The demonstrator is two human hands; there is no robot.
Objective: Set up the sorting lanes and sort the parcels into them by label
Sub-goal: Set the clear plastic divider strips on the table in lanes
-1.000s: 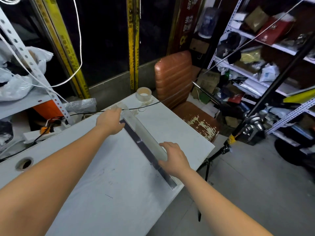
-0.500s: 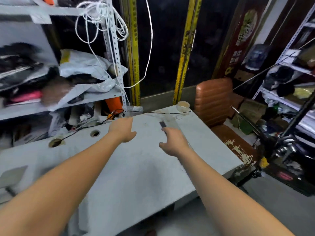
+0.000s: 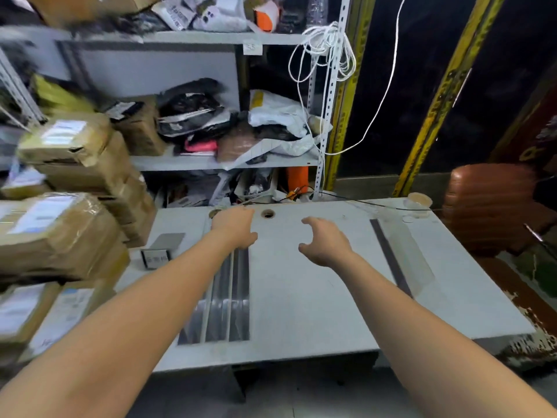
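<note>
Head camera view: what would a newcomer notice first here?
Two bare forearms reach over a grey table, the left hand at the far end of dark strips lying side by side, the right hand empty above the tabletop. Taped cardboard parcels pile up at the left edge, and a lone strip lies to the right.

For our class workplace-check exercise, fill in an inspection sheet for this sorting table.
Surface: grey table, cable holes at the back.
Job's things: three divider strips side by side; a fourth strip laid at right; label stand; taped parcels stacked left.
Clutter: tape roll at far edge.
Hands: left hand over strips' far end, grip unclear; right hand open, empty.
Cables: black cable across the back; white cord hanging.
Surroundings: shelves of bags; brown chair.
</note>
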